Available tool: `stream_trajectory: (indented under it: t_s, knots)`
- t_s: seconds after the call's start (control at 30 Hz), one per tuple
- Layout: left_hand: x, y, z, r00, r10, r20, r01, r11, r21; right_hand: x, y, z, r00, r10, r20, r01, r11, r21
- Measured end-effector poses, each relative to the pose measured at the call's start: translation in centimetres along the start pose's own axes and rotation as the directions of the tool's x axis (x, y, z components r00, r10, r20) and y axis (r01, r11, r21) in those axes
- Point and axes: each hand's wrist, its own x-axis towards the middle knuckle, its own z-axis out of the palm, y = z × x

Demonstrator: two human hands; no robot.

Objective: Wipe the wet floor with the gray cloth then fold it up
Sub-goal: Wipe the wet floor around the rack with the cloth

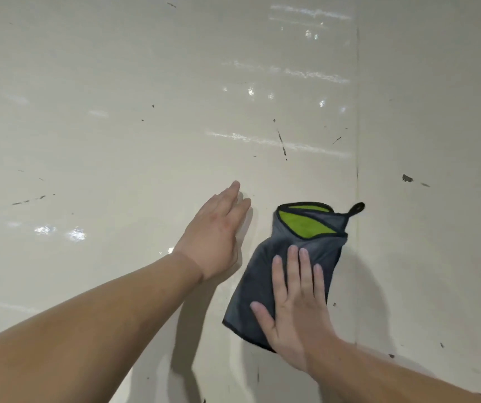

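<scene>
two bare forearms reach in from the bottom edge toward a pale tiled floor (117,126). the right hand (294,309) lies flat on a gray cloth (258,279), fingers straight and slightly spread, palm pressing down. it grips nothing and only pins the fabric in place, likely to flatten a fold. the cloth lies on the floor just left of a dark grout line (357,112), doubled into a long narrow shape, so folding looks already under way. at its far end a layer turns back and shows a bright green lining (300,225), and a small black hanging loop (357,207) sticks out from the far right corner. the left hand (213,237) is just beside the cloth and apart from it, fingers straight and together, palm down on or just above the bare tile, holding nothing. it may be bracing the person's weight. farther off, shiny streaks of water (277,142) glint across the tile, which suggests some of the floor is not yet wiped dry. dark scuff marks (407,178) dot the floor.
</scene>
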Motion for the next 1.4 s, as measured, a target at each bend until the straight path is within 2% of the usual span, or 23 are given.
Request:
stream_trajectory:
  t_s: [0.1, 0.23, 0.43, 0.6, 0.67, 0.8, 0.87, 1.0, 1.07, 1.13, 1.17, 1.23, 1.3, 1.4]
  knots:
    - [-1.0, -1.9, -1.2, 0.999, -0.040, -0.026, 0.040, 0.999, 0.016, 1.1, -1.2, -0.1, 0.997, -0.079, 0.001, 0.079, 0.997, 0.012]
    - [-3.9, -4.5, -2.9, 0.965, -0.213, -0.155, 0.209, 0.977, -0.042, 4.8, -4.5, -0.6, 0.987, -0.160, 0.001, 0.160, 0.987, 0.030]
    - [-12.6, -9.0, -5.0, 0.798, -0.537, -0.271, 0.524, 0.842, -0.128, 13.0, -14.0, -2.0, 0.928, -0.371, 0.021, 0.371, 0.929, 0.011]
    - [-19.8, -8.7, -6.1, 0.620, -0.729, -0.290, 0.720, 0.675, -0.160, 14.5, -21.0, -2.2, 0.904, -0.421, 0.078, 0.420, 0.907, 0.027]
    - [-22.0, -8.2, -5.9, 0.588, -0.756, -0.286, 0.756, 0.640, -0.137, 13.1, -22.0, -2.1, 0.873, -0.476, 0.103, 0.476, 0.879, 0.022]
    - [-24.1, -6.8, -5.1, 0.547, -0.804, -0.232, 0.808, 0.580, -0.107, 9.2, -21.5, -1.4, 0.757, -0.644, 0.108, 0.647, 0.762, 0.008]
    - [-23.7, -6.0, -4.0, 0.576, -0.792, -0.203, 0.794, 0.601, -0.091, 8.2, -20.4, -1.0, 0.719, -0.686, 0.116, 0.689, 0.725, 0.016]
    - [-20.6, -4.8, -0.3, 0.702, -0.695, -0.157, 0.690, 0.718, -0.094, 7.7, -18.1, -0.6, 0.700, -0.712, 0.052, 0.708, 0.702, 0.078]
    - [-18.9, -4.0, 1.4, 0.721, -0.672, -0.172, 0.657, 0.741, -0.138, 7.6, -16.1, -1.0, 0.736, -0.677, -0.018, 0.674, 0.730, 0.117]
    - [-17.4, -3.4, 3.0, 0.733, -0.670, -0.118, 0.656, 0.742, -0.138, 8.0, -13.1, -2.3, 0.802, -0.594, -0.062, 0.597, 0.796, 0.097]
    - [-16.8, -3.3, 3.7, 0.751, -0.657, -0.062, 0.652, 0.753, -0.088, 8.4, -11.6, -3.3, 0.825, -0.563, -0.036, 0.564, 0.822, 0.079]
    - [-16.4, -3.7, 4.8, 0.781, -0.622, 0.059, 0.621, 0.783, 0.035, 9.0, -9.8, -5.7, 0.851, -0.514, 0.102, 0.511, 0.858, 0.062]
    - [-16.6, -5.1, 5.1, 0.815, -0.570, 0.104, 0.563, 0.821, 0.093, 9.4, -9.7, -8.0, 0.869, -0.441, 0.224, 0.445, 0.895, 0.033]
    - [-17.5, -7.5, 3.7, 0.879, -0.437, 0.189, 0.413, 0.898, 0.154, 9.2, -12.7, -11.9, 0.851, -0.326, 0.411, 0.353, 0.935, 0.009]
